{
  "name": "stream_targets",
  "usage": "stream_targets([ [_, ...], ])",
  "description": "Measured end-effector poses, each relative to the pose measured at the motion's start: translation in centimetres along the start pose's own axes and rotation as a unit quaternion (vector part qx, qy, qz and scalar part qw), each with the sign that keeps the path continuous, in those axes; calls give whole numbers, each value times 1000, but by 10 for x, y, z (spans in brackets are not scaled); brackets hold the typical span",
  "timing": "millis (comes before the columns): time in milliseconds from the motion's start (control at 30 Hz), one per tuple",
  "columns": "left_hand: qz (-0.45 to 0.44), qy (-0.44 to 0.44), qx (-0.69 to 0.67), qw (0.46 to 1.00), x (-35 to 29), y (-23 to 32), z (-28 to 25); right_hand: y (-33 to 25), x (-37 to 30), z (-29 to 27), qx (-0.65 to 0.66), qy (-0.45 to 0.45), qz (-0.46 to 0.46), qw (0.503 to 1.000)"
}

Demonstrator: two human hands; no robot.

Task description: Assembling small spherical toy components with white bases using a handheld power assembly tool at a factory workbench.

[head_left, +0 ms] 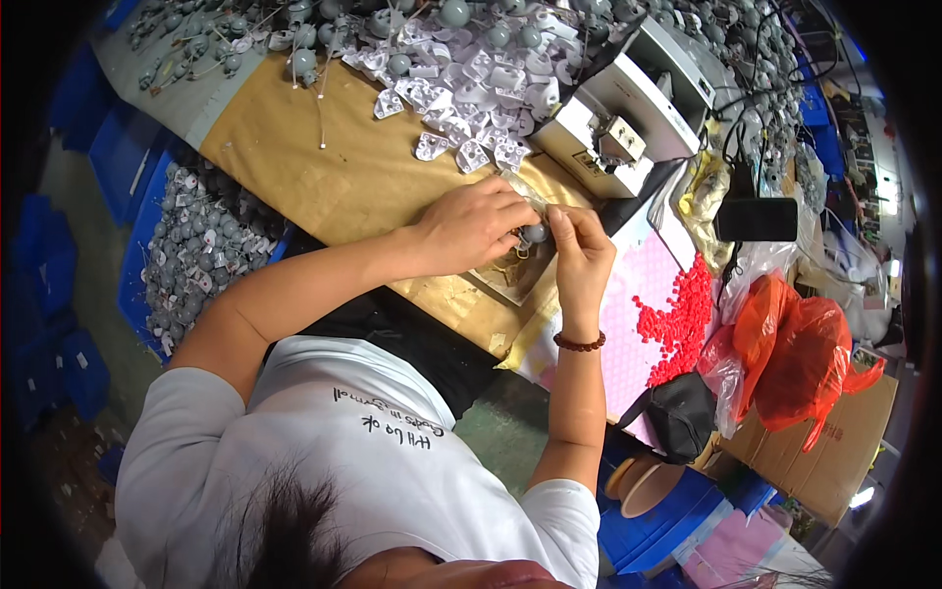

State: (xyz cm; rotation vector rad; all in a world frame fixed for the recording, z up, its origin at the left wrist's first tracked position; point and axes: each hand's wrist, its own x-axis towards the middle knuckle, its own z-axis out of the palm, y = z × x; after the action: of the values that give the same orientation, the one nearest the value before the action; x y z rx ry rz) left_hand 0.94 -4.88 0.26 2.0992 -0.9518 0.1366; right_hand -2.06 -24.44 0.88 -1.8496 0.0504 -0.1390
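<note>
My left hand [475, 228] is closed, fingers curled down by a small grey ball-shaped part [535, 234]. From the other side my right hand [583, 247] pinches at the same part, thumb and forefinger pressed together. The fingertips of both hands nearly meet, and they hide much of the part. Thin wires [510, 267] lie just beneath it, over a shallow tray [520, 287] on the brown-covered table [324, 187]. White plastic pieces [473, 154] lie a little beyond my left hand.
A metal box-shaped device [599, 147] stands beyond my right hand. Red small pieces [677, 319] lie on a pink sheet at right, near a phone [758, 220] and a red plastic bag [800, 344]. Grey ball parts [304, 61] cover the far side; a blue bin [137, 280] holds more.
</note>
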Motion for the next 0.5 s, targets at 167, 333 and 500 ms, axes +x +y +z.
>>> stream_targets([
  [167,-10,8,-49,999,5,3,-7,-14,17,8,167,67,52,982],
  [333,-45,-34,-73,996,-46,-1,-71,-27,22,-14,14,-171,54,984],
  [500,-246,-78,86,962,-145,-23,-187,-8,19,-49,3,-111,89,990],
])
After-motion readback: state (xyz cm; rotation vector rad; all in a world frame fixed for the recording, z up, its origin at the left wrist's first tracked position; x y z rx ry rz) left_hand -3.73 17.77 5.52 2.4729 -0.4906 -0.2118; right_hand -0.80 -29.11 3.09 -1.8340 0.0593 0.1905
